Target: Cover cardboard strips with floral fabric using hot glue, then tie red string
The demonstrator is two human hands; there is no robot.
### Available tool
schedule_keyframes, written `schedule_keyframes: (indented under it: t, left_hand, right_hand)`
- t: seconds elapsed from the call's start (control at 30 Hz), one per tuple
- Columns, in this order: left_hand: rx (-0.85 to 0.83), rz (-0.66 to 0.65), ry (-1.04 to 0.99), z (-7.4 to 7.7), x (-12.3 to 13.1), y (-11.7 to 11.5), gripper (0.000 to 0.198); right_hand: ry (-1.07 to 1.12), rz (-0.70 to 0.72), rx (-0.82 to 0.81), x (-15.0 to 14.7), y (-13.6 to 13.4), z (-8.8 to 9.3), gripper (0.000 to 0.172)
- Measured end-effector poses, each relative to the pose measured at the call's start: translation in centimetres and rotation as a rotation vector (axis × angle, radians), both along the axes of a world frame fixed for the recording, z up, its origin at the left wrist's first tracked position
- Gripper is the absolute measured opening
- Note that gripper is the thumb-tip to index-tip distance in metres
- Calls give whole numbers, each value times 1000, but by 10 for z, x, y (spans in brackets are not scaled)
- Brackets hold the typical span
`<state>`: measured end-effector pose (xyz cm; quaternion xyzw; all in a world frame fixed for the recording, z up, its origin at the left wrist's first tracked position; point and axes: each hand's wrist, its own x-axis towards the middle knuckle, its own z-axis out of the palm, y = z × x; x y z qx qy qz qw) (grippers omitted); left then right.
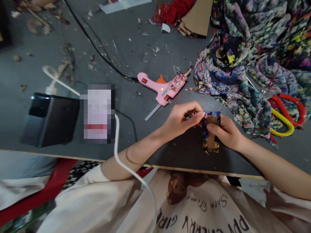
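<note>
**Held in 2 hands: fabric-wrapped cardboard piece [212,145]**

The left hand [181,121] pinches the piece's top edge, fingertips pressed together. The right hand [224,133] clasps it, with the thumb laid across the front. The piece hovers just over the grey table [136,106], near its front edge. A pink glue gun [163,88] (indicator light glowing) lies just behind. Floral fabric [243,94] and scissors [289,118] lie to the right.

A grey worktable [126,55] with a pale wooden front edge, littered with small scraps under flat light; a red chair [48,191] shows below it.
</note>
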<state>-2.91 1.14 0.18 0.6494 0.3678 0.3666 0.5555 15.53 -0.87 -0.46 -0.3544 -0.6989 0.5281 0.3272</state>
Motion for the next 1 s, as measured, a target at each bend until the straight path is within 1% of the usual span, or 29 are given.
schedule_keyframes:
  t: [0.07,0.2,0.33,0.43,0.5,0.57,0.63,0.7,0.87,1.0]
  left_hand:
    - [22,14,-28,-1,1,-1,42]
    - [64,33,-30,-2,3,-3,42]
    - [-1,35,-5,-2,2,-3,47]
    - [-64,20,-33,-3,2,-2,49]
    - [-94,-2,-84,-4,2,-1,49]
    - [-126,-26,-182,-5,2,-1,49]
    - [-154,-57,-261,-5,2,-1,46]
    - [-169,-78,-274,-5,1,0,39]
    - [-174,-118,-257,-3,0,0,37]
    - [-138,-129,-249,-3,0,0,35]
  right_hand:
    - [25,-4,-24,0,0,0,24]
    - [38,37,-57,0,0,-1,23]
    - [35,49,-48,0,0,-2,25]
    - [50,46,-56,0,0,-1,23]
    - [80,24,-140,0,1,-1,20]
    - [134,-18,-279,1,1,-1,14]
    - [200,-43,-402,3,2,-2,11]
    - [249,-29,-473,5,2,-4,12]
    - [284,8,-519,7,1,-6,13]
    - [272,33,-481,7,1,-5,14]
